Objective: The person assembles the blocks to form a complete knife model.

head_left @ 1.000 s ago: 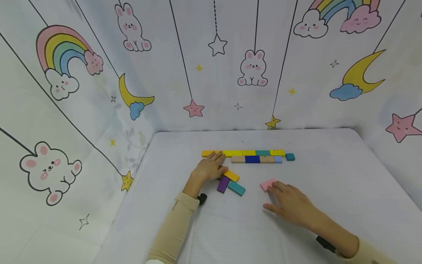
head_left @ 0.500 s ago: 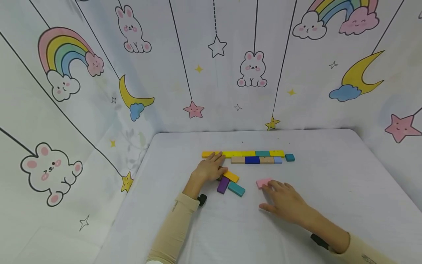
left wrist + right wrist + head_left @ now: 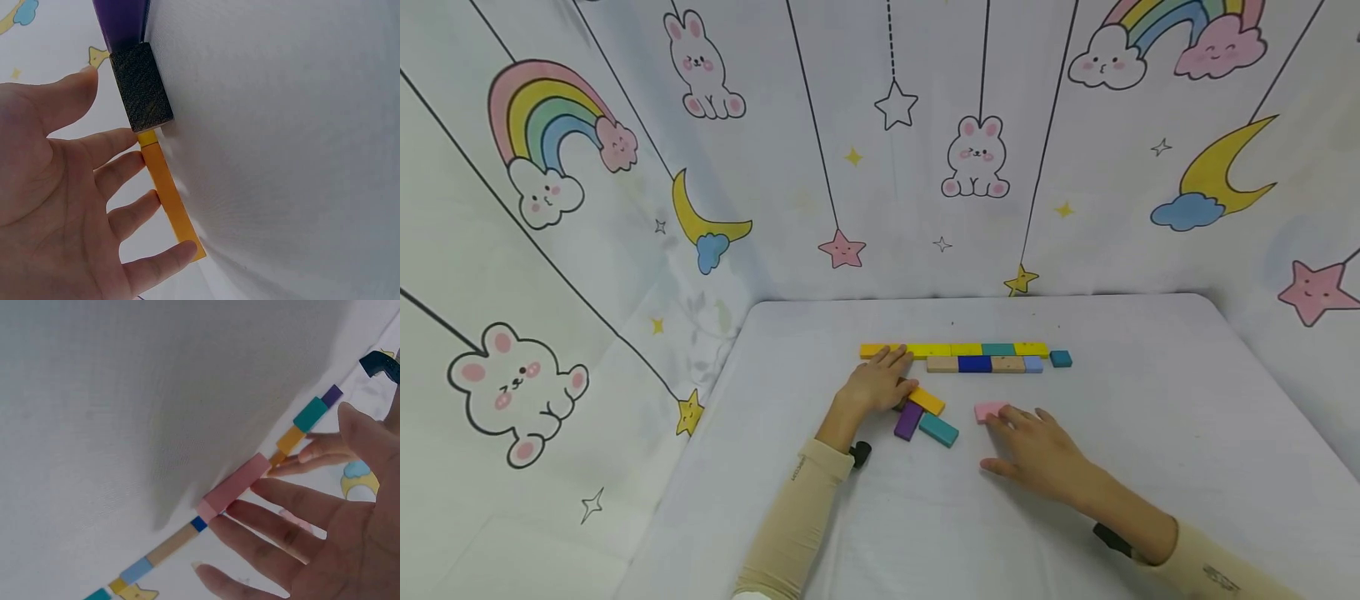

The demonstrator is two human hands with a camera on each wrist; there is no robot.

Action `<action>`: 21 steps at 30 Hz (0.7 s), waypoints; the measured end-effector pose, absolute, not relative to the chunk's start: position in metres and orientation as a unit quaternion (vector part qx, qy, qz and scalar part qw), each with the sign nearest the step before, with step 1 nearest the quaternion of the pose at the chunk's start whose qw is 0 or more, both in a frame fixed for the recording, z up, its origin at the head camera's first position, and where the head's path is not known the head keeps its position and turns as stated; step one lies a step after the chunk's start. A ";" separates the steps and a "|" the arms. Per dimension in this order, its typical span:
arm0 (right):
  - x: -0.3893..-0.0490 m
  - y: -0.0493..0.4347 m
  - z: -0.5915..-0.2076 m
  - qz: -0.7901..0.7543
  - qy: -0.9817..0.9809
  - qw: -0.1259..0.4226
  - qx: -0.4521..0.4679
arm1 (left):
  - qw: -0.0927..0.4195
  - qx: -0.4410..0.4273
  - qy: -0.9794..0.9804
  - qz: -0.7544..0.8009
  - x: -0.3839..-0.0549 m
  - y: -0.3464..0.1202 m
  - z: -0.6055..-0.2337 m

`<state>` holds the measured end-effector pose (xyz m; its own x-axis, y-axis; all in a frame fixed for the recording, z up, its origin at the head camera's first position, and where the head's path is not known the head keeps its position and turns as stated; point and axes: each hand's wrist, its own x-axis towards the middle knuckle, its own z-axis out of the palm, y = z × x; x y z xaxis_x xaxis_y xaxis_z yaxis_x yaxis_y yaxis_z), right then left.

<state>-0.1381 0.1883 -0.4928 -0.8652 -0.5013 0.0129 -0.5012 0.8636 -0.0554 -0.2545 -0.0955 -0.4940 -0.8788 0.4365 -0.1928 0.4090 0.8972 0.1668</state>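
Note:
My left hand (image 3: pixel 872 385) lies with fairly straight fingers, the tips touching the orange end of the back row of coloured blocks (image 3: pixel 928 351). Near its thumb are an orange block (image 3: pixel 927 402), a purple block (image 3: pixel 908 421), a teal block (image 3: pixel 938 430) and a dark block (image 3: pixel 140 87), mostly covered by the hand in the head view. A pink block (image 3: pixel 987 412) lies flat on the cloth to their right. The extended fingertips of my right hand (image 3: pixel 1045 454) touch it, with the thumb held apart; the right wrist view shows this contact (image 3: pixel 234 484) too.
A shorter row of tan and blue blocks (image 3: pixel 974 364) lies in front of the back row. One small teal block (image 3: pixel 1061 358) sits just off the right ends. White cloth (image 3: pixel 1150 400) covers the table, and a patterned curtain (image 3: pixel 895 208) stands behind it.
The pink block has slid left and slightly away from me, with my right hand moving along behind it. My left hand and the other blocks stay in place.

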 end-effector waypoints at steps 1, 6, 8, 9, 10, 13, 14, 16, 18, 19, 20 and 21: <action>-0.138 0.187 -0.493 -0.028 0.965 0.002 -0.259 | 0.113 0.218 0.967 0.061 -0.254 -0.095 -0.494; -0.138 0.181 -0.494 -0.038 0.967 0.014 -0.250 | 0.117 0.213 0.968 0.065 -0.253 -0.095 -0.495; -0.138 0.179 -0.495 -0.044 0.968 0.017 -0.246 | 0.118 0.211 0.968 0.066 -0.253 -0.095 -0.496; -0.138 0.178 -0.495 -0.047 0.969 0.017 -0.244 | 0.118 0.210 0.968 0.067 -0.253 -0.095 -0.496; -0.139 0.177 -0.496 -0.048 0.969 0.016 -0.244 | 0.117 0.209 0.969 0.066 -0.253 -0.095 -0.496; -0.139 0.175 -0.495 -0.051 0.968 0.011 -0.245 | 0.115 0.208 0.969 0.064 -0.253 -0.095 -0.496; -0.139 0.174 -0.495 -0.051 0.968 0.011 -0.245 | 0.114 0.208 0.969 0.064 -0.254 -0.095 -0.496; -0.140 0.173 -0.494 -0.053 0.968 0.013 -0.245 | 0.113 0.208 0.970 0.062 -0.254 -0.095 -0.496; -0.141 0.172 -0.494 -0.054 0.968 0.017 -0.245 | 0.114 0.207 0.970 0.062 -0.253 -0.095 -0.496; -0.141 0.172 -0.494 -0.054 0.968 0.018 -0.245 | 0.114 0.206 0.970 0.063 -0.254 -0.095 -0.496; -0.142 0.171 -0.494 -0.054 0.968 0.019 -0.245 | 0.115 0.206 0.970 0.063 -0.253 -0.095 -0.496; -0.143 0.171 -0.493 -0.053 0.967 0.019 -0.247 | 0.116 0.205 0.970 0.063 -0.253 -0.095 -0.495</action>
<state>-0.1425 0.1706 -0.4935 -0.8769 -0.4805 -0.0110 -0.4764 0.8720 -0.1123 -0.2532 -0.0948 -0.4954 -0.8889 0.4128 -0.1985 0.3835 0.9077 0.1701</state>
